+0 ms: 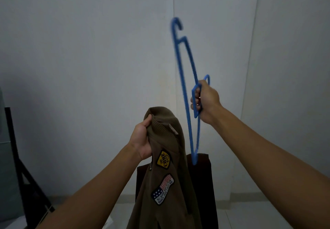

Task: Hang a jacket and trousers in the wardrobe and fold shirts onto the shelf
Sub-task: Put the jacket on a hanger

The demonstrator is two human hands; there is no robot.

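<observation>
An olive-brown jacket [167,184] with a yellow patch and a flag patch hangs in front of me, held up by its ribbed collar in my left hand [141,139]. My right hand [205,100] grips a blue plastic hanger [185,78], which stands nearly upright and edge-on, hook at the top, blurred by motion. A second blue loop shows at that hand; whether it is another hanger I cannot tell. The hanger's lower end reaches a dark brown garment [210,184] hanging behind the jacket. The hanger is to the right of the jacket's collar and apart from it.
A plain pale wall with vertical panel seams [174,0] fills the background. A black metal frame [19,166] stands at the lower left, beside a grey surface. Pale floor tiles [250,209] show at the bottom right.
</observation>
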